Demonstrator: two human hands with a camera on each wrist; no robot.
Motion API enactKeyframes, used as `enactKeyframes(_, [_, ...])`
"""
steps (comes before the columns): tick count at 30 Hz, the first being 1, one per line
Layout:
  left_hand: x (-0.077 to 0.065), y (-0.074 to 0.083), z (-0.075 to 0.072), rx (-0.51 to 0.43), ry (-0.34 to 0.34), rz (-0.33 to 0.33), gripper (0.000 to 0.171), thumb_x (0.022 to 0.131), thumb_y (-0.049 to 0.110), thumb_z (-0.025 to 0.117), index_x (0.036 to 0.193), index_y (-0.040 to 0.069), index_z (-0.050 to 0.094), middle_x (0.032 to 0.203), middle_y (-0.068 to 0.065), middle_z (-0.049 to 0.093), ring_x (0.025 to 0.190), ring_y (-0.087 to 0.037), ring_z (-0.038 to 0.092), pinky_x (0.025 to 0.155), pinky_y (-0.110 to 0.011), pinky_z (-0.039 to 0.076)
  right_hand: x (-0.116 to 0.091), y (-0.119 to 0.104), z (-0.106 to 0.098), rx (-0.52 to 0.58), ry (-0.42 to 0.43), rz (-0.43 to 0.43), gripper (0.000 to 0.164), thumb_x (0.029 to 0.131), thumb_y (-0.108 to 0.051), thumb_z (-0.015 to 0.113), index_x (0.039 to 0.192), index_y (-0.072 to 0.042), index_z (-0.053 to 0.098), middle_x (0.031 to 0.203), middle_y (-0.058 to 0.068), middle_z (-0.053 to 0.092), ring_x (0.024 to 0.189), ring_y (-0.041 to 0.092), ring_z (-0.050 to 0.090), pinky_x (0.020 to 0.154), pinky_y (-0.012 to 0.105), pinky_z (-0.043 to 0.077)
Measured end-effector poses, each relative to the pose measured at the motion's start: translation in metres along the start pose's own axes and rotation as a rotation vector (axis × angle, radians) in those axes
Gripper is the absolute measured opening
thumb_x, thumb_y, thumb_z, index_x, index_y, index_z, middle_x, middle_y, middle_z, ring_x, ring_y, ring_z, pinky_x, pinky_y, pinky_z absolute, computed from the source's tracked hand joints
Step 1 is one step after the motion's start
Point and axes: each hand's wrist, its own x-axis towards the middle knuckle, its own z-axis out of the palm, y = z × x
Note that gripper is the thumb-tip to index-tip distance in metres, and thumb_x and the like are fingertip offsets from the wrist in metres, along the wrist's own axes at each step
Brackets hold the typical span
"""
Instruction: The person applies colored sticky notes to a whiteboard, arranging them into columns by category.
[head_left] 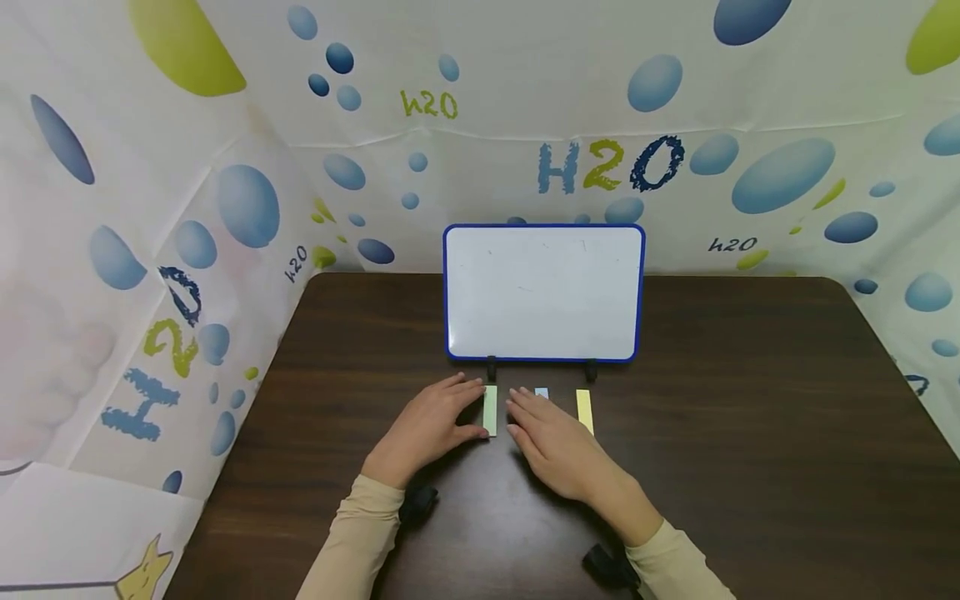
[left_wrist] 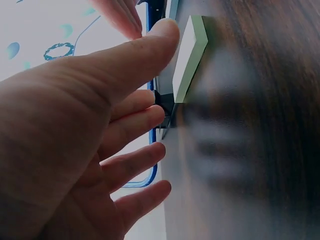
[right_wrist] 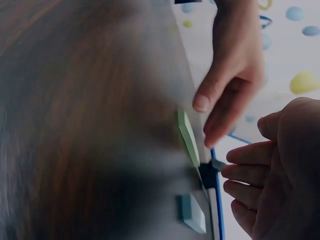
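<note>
A green sticky-note pad (head_left: 490,411), narrow and rectangular, lies lengthwise on the table. Just left of it is my left hand (head_left: 433,421), its fingers extended and the thumb apart from them. The right wrist view shows a gap between that thumb and the green pad (right_wrist: 187,137). My right hand (head_left: 558,442) hovers to the pad's right with fingers fairly straight, holding nothing. It partly hides a blue pad (head_left: 542,392) in the head view; the blue pad (right_wrist: 192,212) shows better in the right wrist view. A yellow pad (head_left: 585,412) lies farther right, its lower end covered by the right hand.
A small whiteboard (head_left: 544,292) with a blue frame stands upright behind the pads on black feet (head_left: 491,368). The dark wooden table (head_left: 750,433) extends to both sides. A printed cloth (head_left: 495,175) hangs behind and at the left.
</note>
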Motion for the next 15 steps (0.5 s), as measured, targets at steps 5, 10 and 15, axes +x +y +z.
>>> enactKeyframes(5, [0.003,-0.001,0.003,-0.041,-0.01,0.021,0.065,0.086,0.033,0.082,0.141,0.005,0.061,0.144,-0.011,0.062,0.141,-0.035,0.051,0.116,-0.049,0.046,0.005,-0.001,0.007,-0.006,-0.031,-0.018,0.049,0.109,-0.031,0.045,0.148,-0.002,0.052,0.158,0.011,0.047,0.151,0.028,0.04,0.123,0.047,0.037])
enactKeyframes(10, [0.005,-0.001,0.007,-0.044,-0.017,0.035,0.067,0.087,0.034,0.082,0.143,0.005,0.059,0.145,-0.012,0.061,0.142,-0.035,0.051,0.116,-0.049,0.046,0.008,-0.002,0.011,0.017,-0.067,-0.01,0.048,0.11,-0.031,0.044,0.148,-0.002,0.052,0.158,0.011,0.047,0.15,0.028,0.04,0.122,0.047,0.038])
enactKeyframes(15, [0.004,-0.003,0.009,-0.028,-0.017,0.04,0.067,0.087,0.036,0.081,0.143,0.006,0.059,0.145,-0.011,0.061,0.142,-0.034,0.05,0.115,-0.049,0.046,0.01,-0.003,0.014,0.012,-0.113,-0.019,0.05,0.111,-0.033,0.041,0.15,-0.004,0.05,0.161,0.01,0.043,0.152,0.026,0.037,0.124,0.046,0.036])
